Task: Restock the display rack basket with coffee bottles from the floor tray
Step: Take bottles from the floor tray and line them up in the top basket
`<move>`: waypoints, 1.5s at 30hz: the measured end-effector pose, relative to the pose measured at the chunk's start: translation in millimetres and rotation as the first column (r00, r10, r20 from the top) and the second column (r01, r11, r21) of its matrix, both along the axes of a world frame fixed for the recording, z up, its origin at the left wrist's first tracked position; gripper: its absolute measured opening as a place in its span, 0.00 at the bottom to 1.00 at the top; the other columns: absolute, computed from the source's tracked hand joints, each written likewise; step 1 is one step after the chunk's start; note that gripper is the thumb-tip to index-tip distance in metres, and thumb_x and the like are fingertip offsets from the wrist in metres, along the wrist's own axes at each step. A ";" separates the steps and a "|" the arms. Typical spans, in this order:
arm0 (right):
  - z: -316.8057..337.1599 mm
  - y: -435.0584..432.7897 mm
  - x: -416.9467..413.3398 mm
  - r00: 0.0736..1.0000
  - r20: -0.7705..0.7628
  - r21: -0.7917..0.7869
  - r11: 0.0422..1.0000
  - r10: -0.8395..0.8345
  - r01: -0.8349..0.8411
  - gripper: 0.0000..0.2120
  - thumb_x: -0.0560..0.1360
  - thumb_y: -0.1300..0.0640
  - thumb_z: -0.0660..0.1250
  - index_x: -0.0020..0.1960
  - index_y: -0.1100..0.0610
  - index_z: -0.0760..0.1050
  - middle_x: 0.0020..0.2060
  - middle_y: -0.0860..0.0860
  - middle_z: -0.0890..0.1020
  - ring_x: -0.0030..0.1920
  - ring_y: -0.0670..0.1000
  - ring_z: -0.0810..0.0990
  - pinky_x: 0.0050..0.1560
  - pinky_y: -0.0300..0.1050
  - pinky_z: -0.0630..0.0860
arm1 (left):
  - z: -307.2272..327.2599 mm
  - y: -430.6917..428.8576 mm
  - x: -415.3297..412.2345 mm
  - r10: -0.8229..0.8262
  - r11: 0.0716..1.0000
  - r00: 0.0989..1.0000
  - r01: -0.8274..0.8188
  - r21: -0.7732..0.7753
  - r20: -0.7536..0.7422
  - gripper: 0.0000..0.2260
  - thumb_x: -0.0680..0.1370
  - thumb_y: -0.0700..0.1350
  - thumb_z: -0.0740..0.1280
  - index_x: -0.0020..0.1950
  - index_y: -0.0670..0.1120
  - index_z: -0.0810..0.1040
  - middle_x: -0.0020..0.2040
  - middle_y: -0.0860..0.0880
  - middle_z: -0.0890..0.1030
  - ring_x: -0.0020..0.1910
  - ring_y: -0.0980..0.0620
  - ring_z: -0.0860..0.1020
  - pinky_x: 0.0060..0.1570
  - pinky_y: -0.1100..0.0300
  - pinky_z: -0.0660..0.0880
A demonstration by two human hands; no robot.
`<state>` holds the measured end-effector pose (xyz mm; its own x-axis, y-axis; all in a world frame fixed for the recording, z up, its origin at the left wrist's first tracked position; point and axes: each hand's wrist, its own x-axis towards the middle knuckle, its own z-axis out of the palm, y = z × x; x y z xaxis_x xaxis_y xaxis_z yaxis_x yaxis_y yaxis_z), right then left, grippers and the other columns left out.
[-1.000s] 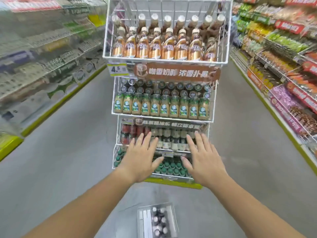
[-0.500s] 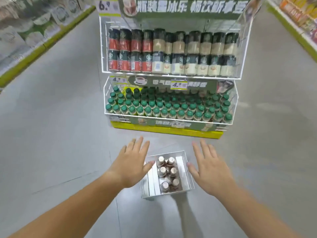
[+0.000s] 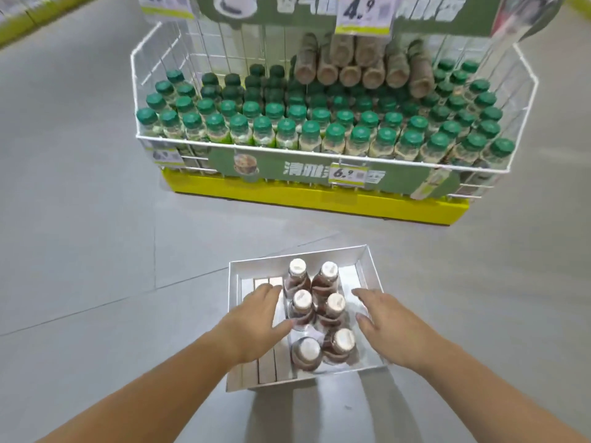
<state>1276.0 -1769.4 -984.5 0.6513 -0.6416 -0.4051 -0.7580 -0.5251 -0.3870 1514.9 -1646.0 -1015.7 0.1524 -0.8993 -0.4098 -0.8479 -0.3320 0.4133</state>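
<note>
A clear plastic floor tray sits on the grey floor in front of the rack. It holds several brown coffee bottles with white caps, standing upright in two rows. My left hand hovers open over the tray's left side, thumb close to a bottle. My right hand is open over the tray's right edge, beside the bottles. Neither hand holds anything. The white wire display rack basket stands behind, filled with green-capped bottles.
Several brown bottles lie stacked on their sides at the back of the basket. A yellow base runs under the rack, with green signs and price tags on its front. Grey floor surrounds the tray.
The view has dropped from the upper baskets down to the lowest basket and the tray. Both hands have moved down and inward, from beside the tray to over it.
</note>
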 end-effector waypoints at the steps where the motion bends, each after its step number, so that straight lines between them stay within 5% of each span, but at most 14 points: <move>1: -8.3 -5.0 3.5 0.999 0.020 0.059 0.998 -0.027 0.026 0.23 0.80 0.53 0.59 0.74 0.53 0.64 0.69 0.53 0.73 0.68 0.52 0.71 0.66 0.42 0.66 | -9.8 -5.6 0.7 0.038 0.999 0.996 -0.037 0.005 -0.080 0.32 0.78 0.62 0.63 0.78 0.50 0.59 0.75 0.50 0.65 0.72 0.50 0.67 0.68 0.57 0.65; 7: -36.5 -16.0 30.9 0.932 0.175 0.480 0.854 -0.316 0.199 0.17 0.67 0.61 0.74 0.52 0.45 0.80 0.48 0.44 0.85 0.48 0.37 0.82 0.49 0.34 0.78 | -43.5 -21.7 -15.5 0.138 0.982 0.889 -0.181 -0.058 -0.437 0.25 0.70 0.48 0.76 0.62 0.64 0.70 0.60 0.60 0.77 0.60 0.64 0.76 0.59 0.69 0.71; 13: -50.7 -15.2 38.7 0.885 0.208 0.548 0.799 -0.417 0.248 0.20 0.64 0.73 0.74 0.51 0.55 0.77 0.41 0.47 0.83 0.33 0.33 0.79 0.33 0.26 0.72 | -72.2 -19.8 -19.1 0.255 0.933 0.846 -0.343 -0.112 -0.468 0.25 0.68 0.48 0.79 0.61 0.60 0.73 0.58 0.59 0.78 0.58 0.61 0.77 0.61 0.56 0.75; 20: -48.4 -15.1 39.8 0.778 0.297 0.631 0.725 -0.554 0.276 0.18 0.65 0.72 0.75 0.50 0.55 0.83 0.43 0.52 0.88 0.45 0.50 0.87 0.43 0.41 0.82 | -66.3 -24.4 -6.2 0.308 0.908 0.685 -0.420 -0.012 -0.660 0.26 0.69 0.41 0.79 0.61 0.57 0.75 0.55 0.56 0.83 0.52 0.58 0.84 0.57 0.52 0.80; 25: -28.7 -26.6 35.0 0.702 0.364 0.677 0.691 -0.613 0.253 0.17 0.69 0.68 0.76 0.56 0.56 0.81 0.49 0.53 0.87 0.50 0.52 0.86 0.53 0.45 0.81 | -42.2 -34.2 14.6 0.331 0.906 0.581 -0.415 0.080 -0.744 0.24 0.69 0.41 0.80 0.62 0.52 0.78 0.59 0.48 0.83 0.55 0.49 0.84 0.59 0.49 0.79; 28: -5.6 -32.8 31.3 0.690 0.380 0.689 0.686 -0.616 0.233 0.13 0.73 0.67 0.72 0.55 0.56 0.82 0.49 0.52 0.87 0.51 0.51 0.86 0.50 0.42 0.80 | -12.2 -41.2 25.9 0.294 0.925 0.576 -0.372 0.076 -0.763 0.23 0.68 0.42 0.79 0.62 0.53 0.80 0.59 0.49 0.84 0.60 0.53 0.81 0.63 0.54 0.76; 34: 71.7 -41.9 34.5 0.643 0.438 0.688 0.695 -0.628 0.210 0.08 0.76 0.64 0.68 0.54 0.57 0.81 0.49 0.53 0.87 0.50 0.51 0.86 0.46 0.41 0.80 | 68.6 -56.6 34.3 0.289 0.918 0.483 -0.384 0.097 -0.826 0.21 0.72 0.41 0.76 0.64 0.50 0.80 0.59 0.45 0.84 0.59 0.45 0.83 0.61 0.46 0.78; 39: 159.4 -49.9 45.7 0.555 0.530 0.660 0.723 -0.641 0.204 0.16 0.72 0.61 0.74 0.58 0.59 0.76 0.47 0.55 0.87 0.46 0.52 0.84 0.49 0.50 0.75 | 164.5 -75.7 36.6 0.237 0.911 0.454 -0.410 0.035 -0.859 0.15 0.78 0.44 0.71 0.64 0.50 0.79 0.59 0.49 0.85 0.56 0.48 0.83 0.55 0.50 0.78; 45: 309.0 -58.2 47.8 0.471 0.613 0.623 0.755 -0.635 0.206 0.10 0.75 0.61 0.71 0.56 0.57 0.79 0.43 0.50 0.87 0.40 0.45 0.83 0.39 0.38 0.74 | 322.1 -81.6 38.6 0.137 0.882 0.419 -0.463 -0.081 -0.898 0.23 0.69 0.48 0.75 0.61 0.43 0.77 0.53 0.44 0.86 0.50 0.48 0.84 0.46 0.52 0.80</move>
